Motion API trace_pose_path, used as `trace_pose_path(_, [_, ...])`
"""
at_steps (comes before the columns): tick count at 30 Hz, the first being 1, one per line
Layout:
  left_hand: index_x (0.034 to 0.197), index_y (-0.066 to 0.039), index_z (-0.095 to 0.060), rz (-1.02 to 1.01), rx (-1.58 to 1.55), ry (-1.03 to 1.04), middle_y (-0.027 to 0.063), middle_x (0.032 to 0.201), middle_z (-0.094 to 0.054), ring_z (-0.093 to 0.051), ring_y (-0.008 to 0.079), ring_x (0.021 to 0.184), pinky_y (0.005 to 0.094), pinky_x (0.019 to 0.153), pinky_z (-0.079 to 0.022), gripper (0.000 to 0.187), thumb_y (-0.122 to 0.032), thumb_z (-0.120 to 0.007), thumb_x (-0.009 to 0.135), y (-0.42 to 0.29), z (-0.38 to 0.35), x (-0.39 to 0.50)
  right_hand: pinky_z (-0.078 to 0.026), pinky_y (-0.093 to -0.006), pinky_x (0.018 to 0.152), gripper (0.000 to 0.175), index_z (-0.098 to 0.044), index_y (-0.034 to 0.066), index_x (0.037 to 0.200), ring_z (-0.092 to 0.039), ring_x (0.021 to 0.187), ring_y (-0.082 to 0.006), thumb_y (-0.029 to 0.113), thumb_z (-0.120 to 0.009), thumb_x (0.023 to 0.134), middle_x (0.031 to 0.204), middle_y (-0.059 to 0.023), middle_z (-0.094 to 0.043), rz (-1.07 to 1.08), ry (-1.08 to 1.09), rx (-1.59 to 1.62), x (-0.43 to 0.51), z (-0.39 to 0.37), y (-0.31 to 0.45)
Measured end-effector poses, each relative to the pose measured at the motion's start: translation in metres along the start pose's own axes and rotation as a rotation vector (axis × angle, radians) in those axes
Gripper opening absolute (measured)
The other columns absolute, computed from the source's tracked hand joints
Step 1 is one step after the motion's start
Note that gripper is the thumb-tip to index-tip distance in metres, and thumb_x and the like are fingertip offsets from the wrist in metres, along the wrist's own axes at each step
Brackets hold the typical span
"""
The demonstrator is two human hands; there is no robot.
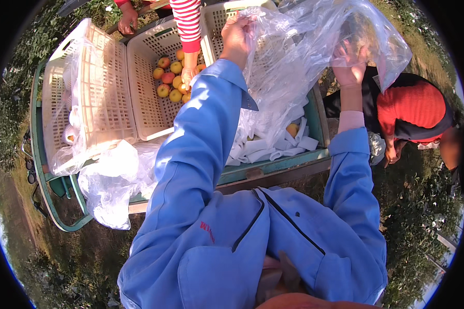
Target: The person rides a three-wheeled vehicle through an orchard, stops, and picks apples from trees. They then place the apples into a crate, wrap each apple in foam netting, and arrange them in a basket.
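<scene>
My left hand [236, 35] is closed on the gathered edge of a large clear plastic bag [290, 50]. The same film covers part of my right hand [349, 63], raised at the right with its fingers spread; whether it grips the film I cannot tell. The bag hangs over a white plastic crate [216, 27] and over white foam sleeves [255, 146] in a green cart. Among the sleeves lies a yellowish fruit [292, 129]. Left of my left arm, a co-worker's hand [189, 75] touches apples [176, 80] in another white crate [147, 112].
At the left stands a crate [104, 89] draped in plastic film, with crumpled film [112, 174] over the edge of the green metal cart [278, 162]. A person in a red top [413, 104] bends down at the right. Foliage surrounds the cart.
</scene>
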State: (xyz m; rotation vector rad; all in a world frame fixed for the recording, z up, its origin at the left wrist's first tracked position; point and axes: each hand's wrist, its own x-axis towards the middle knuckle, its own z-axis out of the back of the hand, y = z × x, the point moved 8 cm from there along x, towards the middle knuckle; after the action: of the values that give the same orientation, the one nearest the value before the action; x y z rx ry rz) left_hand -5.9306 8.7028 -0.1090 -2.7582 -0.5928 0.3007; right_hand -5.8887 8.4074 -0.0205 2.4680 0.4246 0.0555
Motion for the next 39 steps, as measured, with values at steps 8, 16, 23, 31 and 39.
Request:
trace_pose_path(8, [0.132,0.001,-0.042,0.109,0.985,-0.11,0.0197,0.121,-0.055,-0.054,0.0343,0.115,0.0433,0.097,-0.046,0.058,-0.023,-0.066,0.086,0.008,0.062,0.06,-0.048,-0.032,0.089,0.075,-0.036,0.0023,0.145,-0.06,0.104,-0.0187,0.031,-0.072,0.086,0.12,-0.0126,-0.061,-0.105,-0.093,-1.013,-0.033,0.107,-0.111])
trace_pose_path(16, [0.144,-0.012,-0.039,0.018,2.22,0.498,0.0212,0.138,-0.047,-0.046,0.0411,0.126,0.046,0.102,-0.043,0.092,-0.043,-0.082,0.068,0.028,0.051,-0.13,-0.046,-0.0257,0.055,0.017,-0.067,-0.0015,0.085,-0.056,0.06,-0.0077,0.015,-0.067,0.088,0.068,0.001,-0.061,-0.054,-0.369,-1.236,0.023,0.146,-0.075])
trace_pose_path(23, [0.114,-0.006,-0.064,-0.079,1.691,0.238,0.0168,0.092,-0.068,-0.066,0.0307,0.093,0.0417,0.082,-0.052,0.037,-0.007,-0.065,0.077,0.075,0.079,-0.055,-0.043,-0.0259,0.056,0.016,-0.067,0.0056,0.087,-0.055,0.064,-0.0084,0.02,-0.065,0.094,0.076,0.0026,-0.062,-0.044,-0.229,-0.686,0.08,0.048,-0.053])
trace_pose_path(31, [0.119,-0.001,-0.062,-0.353,1.461,0.01,0.0216,0.113,-0.064,-0.061,0.0294,0.103,0.0376,0.082,-0.05,0.047,-0.018,-0.073,0.077,0.008,0.019,-0.074,-0.043,-0.026,0.054,0.017,-0.069,0.0084,0.09,-0.054,0.063,-0.0066,0.025,-0.066,0.093,0.075,0.0037,-0.061,-0.107,-0.236,-0.743,0.066,0.042,-0.08])
trace_pose_path(39, [0.098,0.001,-0.07,0.293,0.803,-0.043,0.0081,0.087,-0.072,-0.067,0.0168,0.083,0.0292,0.07,-0.051,0.024,-0.021,-0.07,0.087,0.066,0.04,-0.08,-0.043,-0.0209,0.055,0.026,-0.069,0.004,0.101,-0.057,0.065,-0.0058,0.029,-0.064,0.094,0.08,0.0023,-0.063,-0.138,-0.112,-1.046,0.055,0.059,-0.115])
